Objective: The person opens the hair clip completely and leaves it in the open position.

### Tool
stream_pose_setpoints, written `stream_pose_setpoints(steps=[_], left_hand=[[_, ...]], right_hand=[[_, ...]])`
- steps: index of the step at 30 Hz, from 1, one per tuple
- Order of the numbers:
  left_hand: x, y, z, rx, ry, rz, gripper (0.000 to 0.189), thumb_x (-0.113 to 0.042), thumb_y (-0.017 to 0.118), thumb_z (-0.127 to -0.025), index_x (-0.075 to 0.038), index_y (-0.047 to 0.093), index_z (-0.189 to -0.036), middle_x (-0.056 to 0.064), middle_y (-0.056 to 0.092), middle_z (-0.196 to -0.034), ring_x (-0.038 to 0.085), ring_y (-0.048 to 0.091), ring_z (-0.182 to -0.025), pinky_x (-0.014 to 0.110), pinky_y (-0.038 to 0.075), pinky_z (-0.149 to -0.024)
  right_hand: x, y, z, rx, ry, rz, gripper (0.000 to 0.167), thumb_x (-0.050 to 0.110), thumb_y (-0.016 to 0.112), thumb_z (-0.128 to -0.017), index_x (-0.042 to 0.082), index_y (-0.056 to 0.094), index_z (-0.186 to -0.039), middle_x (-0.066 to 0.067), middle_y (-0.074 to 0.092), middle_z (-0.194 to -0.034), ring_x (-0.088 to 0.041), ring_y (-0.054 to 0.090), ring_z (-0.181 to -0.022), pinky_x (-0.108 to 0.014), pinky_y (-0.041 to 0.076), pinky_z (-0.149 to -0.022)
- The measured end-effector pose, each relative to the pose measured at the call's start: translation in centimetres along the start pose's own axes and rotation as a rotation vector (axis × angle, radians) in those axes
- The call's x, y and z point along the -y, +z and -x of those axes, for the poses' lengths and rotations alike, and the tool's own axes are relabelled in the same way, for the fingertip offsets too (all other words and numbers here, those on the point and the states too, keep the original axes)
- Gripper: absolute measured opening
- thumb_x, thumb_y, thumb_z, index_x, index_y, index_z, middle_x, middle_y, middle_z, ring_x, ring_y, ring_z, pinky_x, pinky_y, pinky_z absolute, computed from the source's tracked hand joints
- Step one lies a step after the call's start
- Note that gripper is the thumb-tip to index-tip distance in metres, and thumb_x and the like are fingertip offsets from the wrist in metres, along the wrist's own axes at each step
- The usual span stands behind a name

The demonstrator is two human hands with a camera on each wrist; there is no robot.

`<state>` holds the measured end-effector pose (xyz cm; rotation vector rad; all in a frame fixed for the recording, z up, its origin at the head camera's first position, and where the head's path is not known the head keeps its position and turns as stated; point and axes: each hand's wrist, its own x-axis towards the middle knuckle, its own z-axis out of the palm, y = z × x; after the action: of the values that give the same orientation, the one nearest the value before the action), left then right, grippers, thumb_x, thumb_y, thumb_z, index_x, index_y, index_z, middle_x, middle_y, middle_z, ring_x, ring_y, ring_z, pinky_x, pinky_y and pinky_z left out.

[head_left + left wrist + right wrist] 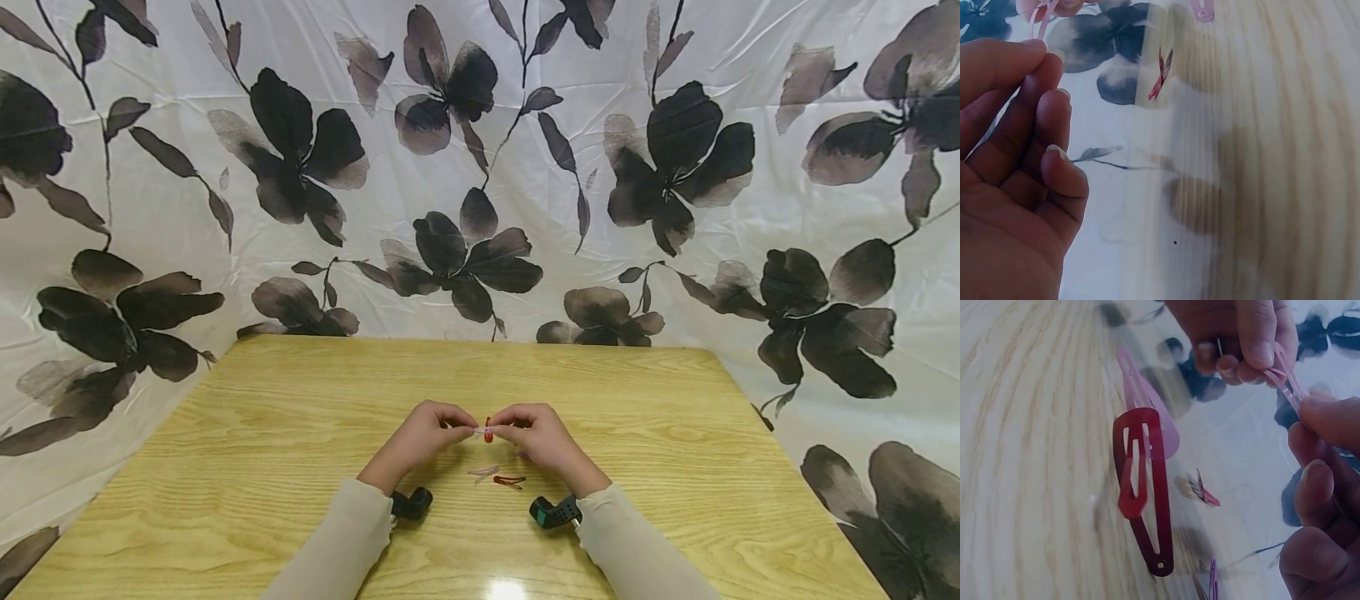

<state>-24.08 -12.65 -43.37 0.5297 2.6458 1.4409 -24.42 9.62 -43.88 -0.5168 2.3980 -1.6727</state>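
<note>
1. Held the pink snap hair clip (1294, 394) up over the worktop (300, 417), between both hands.
2. Pinched one end with the left hand (423, 435) and the other with the right hand (542, 437), using thumbs and fingertips.
3. Looked thin and very light, probably stiff but springy, maybe a bit slippery. Seemed best to hold by the ends, away from the bendy strips.
4. Ran the long way from left to right, hand to hand. Could not tell the way of the narrow tip, with both ends partly under fingers.
</note>
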Motion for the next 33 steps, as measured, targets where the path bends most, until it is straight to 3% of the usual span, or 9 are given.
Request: stream_pose_setpoints(steps=[4,11,19,24,33], left_hand=[[0.0,0.1,0.1,-0.001,0.024,-0.033,0.009,-0.02,0.067,-0.091,-0.016,0.076,-0.094,-0.003,0.07,-0.092,0.014,0.057,-0.078,0.03,0.048,-0.067],[0.1,0.3,0.2,0.004,0.047,-0.12,0.007,-0.016,0.067,-0.091,-0.017,0.074,-0.091,-0.005,0.069,-0.09,0.011,0.058,-0.078,0.029,0.049,-0.07],[0.0,0.4,0.2,0.05,0.017,-0.165,0.008,-0.014,0.067,-0.09,-0.019,0.073,-0.089,-0.006,0.067,-0.086,0.011,0.057,-0.077,0.031,0.049,-0.073],[0.2,0.4,0.2,0.06,0.033,-0.194,0.009,-0.013,0.067,-0.09,-0.019,0.073,-0.087,-0.007,0.066,-0.084,0.011,0.056,-0.075,0.029,0.048,-0.069],[0.3,0.5,0.2,0.086,0.044,-0.236,0.008,-0.011,0.068,-0.089,-0.017,0.072,-0.086,-0.006,0.063,-0.079,0.011,0.053,-0.07,0.026,0.046,-0.062]], right_hand=[[0.0,0.1,0.1,0.006,-0.034,0.045,0.014,0.023,0.069,-0.09,0.013,0.075,-0.097,-0.005,0.069,-0.097,-0.014,0.049,-0.063,-0.025,0.043,-0.05],[-0.2,0.4,0.1,-0.035,-0.142,0.238,0.008,0.016,0.07,-0.089,0.021,0.077,-0.089,0.005,0.067,-0.092,-0.014,0.055,-0.076,-0.025,0.047,-0.066],[-0.6,0.8,0.1,-0.046,-0.228,0.392,0.008,0.016,0.072,-0.087,0.023,0.076,-0.086,0.009,0.068,-0.088,-0.007,0.053,-0.069,-0.022,0.045,-0.062],[-0.5,1.0,0.3,-0.037,-0.265,0.436,0.009,0.014,0.07,-0.089,0.021,0.076,-0.088,0.007,0.068,-0.088,-0.008,0.052,-0.066,-0.021,0.044,-0.06],[-0.3,1.2,0.4,-0.01,-0.292,0.518,0.011,0.012,0.068,-0.09,0.02,0.076,-0.09,0.006,0.069,-0.091,-0.004,0.054,-0.073,-0.02,0.045,-0.064]])
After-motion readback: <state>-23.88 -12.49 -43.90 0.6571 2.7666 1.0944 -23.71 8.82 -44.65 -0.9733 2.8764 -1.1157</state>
